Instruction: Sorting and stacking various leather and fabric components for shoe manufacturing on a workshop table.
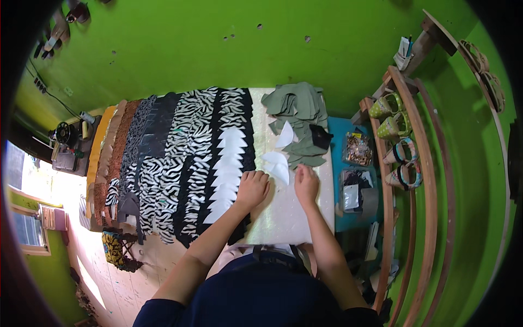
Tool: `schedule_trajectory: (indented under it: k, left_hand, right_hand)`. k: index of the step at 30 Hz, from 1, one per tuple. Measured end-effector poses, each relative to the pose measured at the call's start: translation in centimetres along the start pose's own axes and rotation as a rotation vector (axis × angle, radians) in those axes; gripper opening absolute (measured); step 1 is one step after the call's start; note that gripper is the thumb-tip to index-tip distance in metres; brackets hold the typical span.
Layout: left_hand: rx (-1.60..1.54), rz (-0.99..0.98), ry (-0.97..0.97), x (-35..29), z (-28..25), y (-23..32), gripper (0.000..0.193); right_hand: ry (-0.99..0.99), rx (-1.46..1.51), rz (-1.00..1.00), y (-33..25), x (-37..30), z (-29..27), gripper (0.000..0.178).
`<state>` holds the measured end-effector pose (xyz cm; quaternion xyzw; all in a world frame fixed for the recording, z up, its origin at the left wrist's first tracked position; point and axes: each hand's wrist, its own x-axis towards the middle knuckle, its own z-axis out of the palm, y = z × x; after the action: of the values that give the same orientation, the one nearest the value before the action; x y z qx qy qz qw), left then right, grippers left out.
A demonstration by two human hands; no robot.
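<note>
White curved cutouts (pixel 276 158) lay on the cream tabletop (pixel 289 218), beyond the curled left hand (pixel 254 188) and bunched right hand (pixel 306 182); whether either held anything, I couldn't tell. Rightward, one clear box (pixel 359 163) contained brownish bits (pixel 358 147), another dark scraps (pixel 355 180).

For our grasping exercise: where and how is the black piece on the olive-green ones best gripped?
Probably pinch the black piece by its right edge, coming from the right with the right hand: it looks thin and lies uncovered atop the olive-green pieces.
</note>
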<state>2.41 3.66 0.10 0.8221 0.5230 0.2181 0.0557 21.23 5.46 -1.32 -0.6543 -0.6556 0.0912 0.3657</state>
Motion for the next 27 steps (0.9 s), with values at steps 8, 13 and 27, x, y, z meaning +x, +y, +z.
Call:
schedule_trajectory:
  k: [8, 13, 27]
  left_hand:
    - [-0.03, -0.061, -0.089, 8.5, 4.6, 4.0, 0.019]
    - [-0.308, -0.203, -0.15, 10.8, 6.4, 6.5, 0.023]
    - [-1.39, -0.856, -0.05, 14.2, 4.9, 7.4, 0.033]
  right_hand:
    - [-0.052, -0.411, 0.042, 6.1, 11.3, -0.9, 0.047]
    - [-0.05, -0.457, -0.074, 8.6, 12.1, 0.0, 0.034]
    - [0.001, -0.113, -0.495, 1.3, 7.2, -4.7, 0.006]
